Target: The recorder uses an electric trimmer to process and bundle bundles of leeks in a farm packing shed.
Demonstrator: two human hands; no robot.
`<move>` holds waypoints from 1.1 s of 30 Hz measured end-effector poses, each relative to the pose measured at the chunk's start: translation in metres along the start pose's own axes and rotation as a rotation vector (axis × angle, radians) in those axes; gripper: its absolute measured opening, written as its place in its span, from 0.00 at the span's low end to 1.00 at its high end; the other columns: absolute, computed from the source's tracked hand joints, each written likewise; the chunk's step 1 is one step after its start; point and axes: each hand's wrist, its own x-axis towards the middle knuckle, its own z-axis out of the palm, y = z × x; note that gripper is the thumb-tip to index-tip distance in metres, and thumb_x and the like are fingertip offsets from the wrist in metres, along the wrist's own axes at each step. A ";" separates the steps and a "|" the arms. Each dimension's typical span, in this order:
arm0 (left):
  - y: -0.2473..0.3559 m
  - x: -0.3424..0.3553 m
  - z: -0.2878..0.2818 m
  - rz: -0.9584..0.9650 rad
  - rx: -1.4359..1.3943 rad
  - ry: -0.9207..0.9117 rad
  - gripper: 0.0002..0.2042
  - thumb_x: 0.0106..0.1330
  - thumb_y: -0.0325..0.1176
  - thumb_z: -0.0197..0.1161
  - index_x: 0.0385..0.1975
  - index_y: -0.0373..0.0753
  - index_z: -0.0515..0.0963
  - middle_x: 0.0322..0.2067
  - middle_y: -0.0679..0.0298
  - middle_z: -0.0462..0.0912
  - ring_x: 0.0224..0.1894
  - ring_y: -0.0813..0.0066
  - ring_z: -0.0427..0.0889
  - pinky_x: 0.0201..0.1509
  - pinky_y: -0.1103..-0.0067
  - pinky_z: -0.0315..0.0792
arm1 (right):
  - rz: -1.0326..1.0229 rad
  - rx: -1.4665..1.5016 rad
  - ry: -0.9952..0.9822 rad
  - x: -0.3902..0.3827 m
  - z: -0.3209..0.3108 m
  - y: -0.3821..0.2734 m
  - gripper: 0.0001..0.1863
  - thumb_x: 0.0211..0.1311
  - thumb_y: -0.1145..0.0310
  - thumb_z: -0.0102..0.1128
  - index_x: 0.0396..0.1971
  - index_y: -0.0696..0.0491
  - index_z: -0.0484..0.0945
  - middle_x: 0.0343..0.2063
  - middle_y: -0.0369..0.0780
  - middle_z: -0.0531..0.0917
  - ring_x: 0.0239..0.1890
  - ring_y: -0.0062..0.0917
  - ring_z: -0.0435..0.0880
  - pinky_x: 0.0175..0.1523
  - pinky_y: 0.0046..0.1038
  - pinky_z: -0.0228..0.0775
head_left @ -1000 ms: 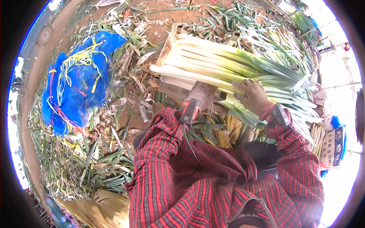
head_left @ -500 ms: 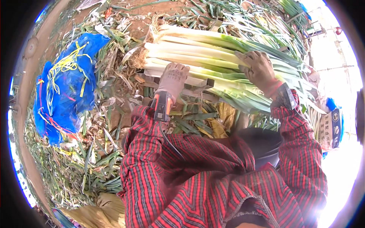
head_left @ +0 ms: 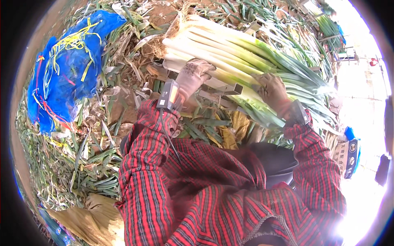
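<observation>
A bundle of leeks (head_left: 230, 45) lies across a metal rack (head_left: 232, 89), white stems and hairy roots to the left, green leaves to the right. My left hand (head_left: 193, 77), in a pale, soiled glove, has its fingers curled over the near white stems, close to the root end. Farther right, my right hand (head_left: 271, 89), also gloved, is closed over the nearest leeks where white turns to green. Its fingertips are partly hidden among the stalks. A small device is strapped to each wrist; a cable runs from the left one.
Left of the rack lies blue mesh netting (head_left: 76, 67) with yellow and red ties. Leaf scraps (head_left: 94, 160) cover the ground. More leeks (head_left: 326, 26) are at the far right, a printed sack (head_left: 347, 158) is at the right, and tan sheeting (head_left: 92, 221) lies lower left.
My left hand has turned, its fingers now pointing right along the near stems. My right hand has come slightly nearer and left. The whole view has shifted a little.
</observation>
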 end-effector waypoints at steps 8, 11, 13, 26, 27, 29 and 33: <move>-0.007 0.012 -0.019 -0.566 -0.828 0.191 0.09 0.67 0.23 0.67 0.44 0.36 0.87 0.37 0.67 0.89 0.42 0.79 0.86 0.51 0.79 0.81 | -0.003 -0.203 -0.068 -0.010 0.001 -0.022 0.38 0.63 0.43 0.61 0.67 0.51 0.72 0.52 0.45 0.81 0.57 0.41 0.76 0.63 0.45 0.65; -0.005 0.023 -0.024 -0.606 -0.970 0.478 0.10 0.68 0.26 0.68 0.47 0.37 0.86 0.38 0.67 0.89 0.41 0.79 0.85 0.48 0.81 0.82 | -0.037 -0.275 -0.043 -0.012 0.003 -0.027 0.38 0.63 0.44 0.62 0.67 0.52 0.72 0.50 0.43 0.81 0.55 0.38 0.76 0.63 0.44 0.65; -0.001 0.030 -0.013 -0.455 -0.692 0.489 0.07 0.69 0.28 0.68 0.43 0.40 0.87 0.36 0.69 0.88 0.40 0.77 0.86 0.52 0.77 0.81 | -0.037 -0.284 -0.041 -0.013 0.004 -0.030 0.37 0.63 0.45 0.62 0.67 0.52 0.72 0.50 0.42 0.81 0.55 0.37 0.76 0.63 0.43 0.65; -0.003 0.027 0.030 0.044 0.648 0.180 0.13 0.71 0.42 0.60 0.28 0.44 0.85 0.33 0.65 0.87 0.42 0.66 0.83 0.69 0.65 0.64 | -0.021 -0.229 -0.025 -0.020 0.018 -0.027 0.36 0.68 0.45 0.57 0.68 0.54 0.69 0.53 0.41 0.80 0.56 0.35 0.75 0.63 0.41 0.65; -0.001 0.027 0.030 0.028 0.676 0.185 0.13 0.72 0.42 0.59 0.28 0.44 0.85 0.33 0.64 0.87 0.42 0.66 0.83 0.69 0.65 0.63 | -0.030 -0.239 -0.014 -0.020 0.018 -0.027 0.36 0.68 0.45 0.57 0.68 0.54 0.69 0.53 0.41 0.80 0.56 0.35 0.75 0.63 0.41 0.65; 0.003 0.026 0.030 0.006 0.683 0.182 0.14 0.72 0.43 0.58 0.30 0.43 0.86 0.34 0.64 0.87 0.43 0.65 0.83 0.69 0.64 0.63 | -0.028 -0.254 0.008 -0.021 0.017 -0.028 0.36 0.67 0.45 0.58 0.67 0.54 0.70 0.51 0.41 0.80 0.56 0.35 0.76 0.62 0.41 0.65; 0.004 0.021 0.030 -0.025 0.644 0.155 0.14 0.73 0.43 0.58 0.33 0.42 0.86 0.35 0.62 0.87 0.45 0.64 0.83 0.70 0.63 0.61 | -0.029 -0.254 0.007 -0.023 0.023 -0.025 0.36 0.68 0.45 0.57 0.68 0.53 0.69 0.53 0.41 0.79 0.58 0.34 0.74 0.63 0.42 0.65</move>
